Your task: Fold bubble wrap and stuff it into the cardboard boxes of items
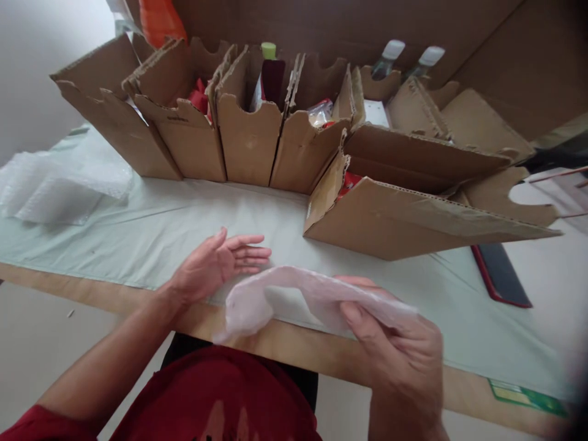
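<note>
My right hand [399, 349] grips one end of a sheet of bubble wrap [294, 285], thumb on the near side and fingers behind. The sheet arches to the left and its loose end curls down over the table's front edge. My left hand [220, 260] is open, palm turned up and fingers pointing right, just above the cloth. It holds nothing and lies beside the far side of the wrap, apart from it as far as I can see.
Several cardboard bins [250, 144] stand in a row at the back with packets and bottles. A longer cardboard box [413, 220] angles across the right. More bubble wrap [55, 184] is piled at left. A dark phone-like object [500, 275] and a green card [526, 397] lie at right.
</note>
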{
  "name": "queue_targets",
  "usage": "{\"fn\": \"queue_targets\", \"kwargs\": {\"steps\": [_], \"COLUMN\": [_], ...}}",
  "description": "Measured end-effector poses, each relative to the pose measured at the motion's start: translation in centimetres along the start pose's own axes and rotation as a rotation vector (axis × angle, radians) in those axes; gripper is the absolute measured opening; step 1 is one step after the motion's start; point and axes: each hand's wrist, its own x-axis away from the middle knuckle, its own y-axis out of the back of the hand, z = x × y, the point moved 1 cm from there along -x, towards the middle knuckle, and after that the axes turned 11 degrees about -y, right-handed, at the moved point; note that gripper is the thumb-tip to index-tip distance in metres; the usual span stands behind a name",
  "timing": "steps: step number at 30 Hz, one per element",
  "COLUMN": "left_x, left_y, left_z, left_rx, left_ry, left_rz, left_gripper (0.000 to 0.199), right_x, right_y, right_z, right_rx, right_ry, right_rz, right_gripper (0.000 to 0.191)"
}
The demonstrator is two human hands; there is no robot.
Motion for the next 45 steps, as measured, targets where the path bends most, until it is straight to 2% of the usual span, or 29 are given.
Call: {"fn": "queue_targets", "kwargs": {"steps": [2,4,6,8,10,12,14,17,19,21,24,27,29,32,35,37,38,40,45], "left_x": [0.5,0.8,0.9,0.7,0.4,0.5,0.7,0.9,0.6,0.2,0.2,1.3,1.9,2.1,1.7,1.6,1.6,1.8,2.4], "left_y": [0.9,1.0,0.4,-0.3,-0.7,-0.6,-0.2,0.6,1.1,1.5,2.0,1.3,-0.2,-2.8,-3.9,-3.5,-3.0,-2.1,-1.5], "left_z": [-1.7,-2.7,-2.9,-2.2,-1.3,-0.8,-0.8,-1.3,-1.1,-0.6,-0.5,-1.3,-1.2,1.3,5.4,7.4,8.0,8.4,8.0], "left_rx": [-0.191,-0.446,-0.689,-0.847,-0.899,-0.876,-0.795,-0.638,-0.626,-0.781,-1.193,-1.499,-1.614,-1.703,-1.809,-1.897,-1.933,-1.97,-1.945], "left_ry": [-0.09,-0.145,-0.156,-0.133,-0.08,-0.035,-0.017,0.009,0.053,0.051,-0.098,-0.304,-0.474,-0.701,-0.734,-0.689,-0.66,-0.614,-0.576], "left_rz": [0.064,0.103,0.103,0.09,0.134,0.209,0.229,0.168,0.154,0.133,-0.026,-0.184,-0.151,0.075,0.273,0.331,0.346,0.362,0.362], "left_gripper": [0.078,0.075,0.071,0.059,0.038,0.019,0.016,0.022,0.026,0.04,0.063,0.056,0.043,0.038,0.053,0.061,0.063,0.064,0.065], "right_x": [0.0,-0.1,-0.3,-0.3,-0.1,0.3,0.5,0.4,0.1,-0.2,-0.2,0.3,0.5,0.1,-0.7,-0.9,-0.9,-0.3,2.3], "right_y": [0.2,-0.1,-0.5,-0.3,0.9,2.8,4.8,6.7,6.9,6.9,7.3,7.8,6.9,2.9,-1.6,-2.6,-2.3,0.0,8.6], "right_z": [1.1,1.8,2.1,2.3,2.2,1.8,0.8,-1.9,-4.2,-6.5,-8.5,-8.3,-7.3,-5.7,-5.8,-6.9,-7.6,-9.3,-12.2], "right_rx": [0.074,0.118,0.118,0.092,0.058,0.032,0.039,0.133,0.219,0.315,0.49,0.613,0.66,0.735,0.847,0.928,0.966,1.043,1.149], "right_ry": [0.017,0.015,0.019,0.03,0.015,-0.021,-0.068,-0.16,-0.261,-0.3,-0.212,-0.108,-0.008,0.184,0.268,0.274,0.275,0.258,0.099], "right_rz": [-0.078,-0.105,-0.066,-0.028,-0.118,-0.281,-0.414,-0.424,-0.354,-0.32,-0.434,-0.51,-0.444,-0.155,0.183,0.302,0.315,0.263,-0.078], "right_gripper": [0.01,0.007,0.006,0.006,0.004,0.008,0.015,0.025,0.029,0.032,0.046,0.044,0.035,0.034,0.044,0.049,0.052,0.058,0.058]}}
